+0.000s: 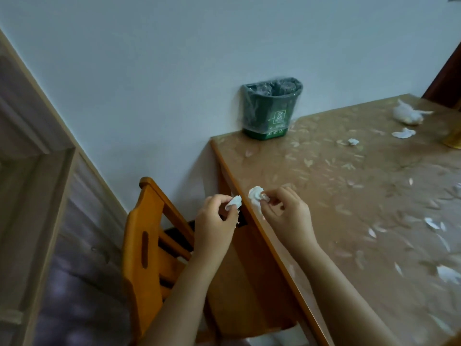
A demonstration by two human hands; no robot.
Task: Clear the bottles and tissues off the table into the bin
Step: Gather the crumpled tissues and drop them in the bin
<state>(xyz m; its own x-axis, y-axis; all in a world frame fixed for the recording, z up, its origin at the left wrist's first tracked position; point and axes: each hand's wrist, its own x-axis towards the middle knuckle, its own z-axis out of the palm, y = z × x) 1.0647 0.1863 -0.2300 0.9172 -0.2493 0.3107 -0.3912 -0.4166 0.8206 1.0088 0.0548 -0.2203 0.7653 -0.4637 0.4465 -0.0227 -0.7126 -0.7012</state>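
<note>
Both hands [249, 216] pinching small tissue scraps [255, 197] over the near desk [324, 176] edge, well apart from the green bin [270, 111] by the wall; risk of loose pieces slipping to the floor beside the chair [154, 236].

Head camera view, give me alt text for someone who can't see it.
A person's left hand and right hand each pinch a crumpled white tissue at the table edge, above a wooden chair. A green bin stands on the table's far corner by the wall; more tissues lie at the far right.
</note>
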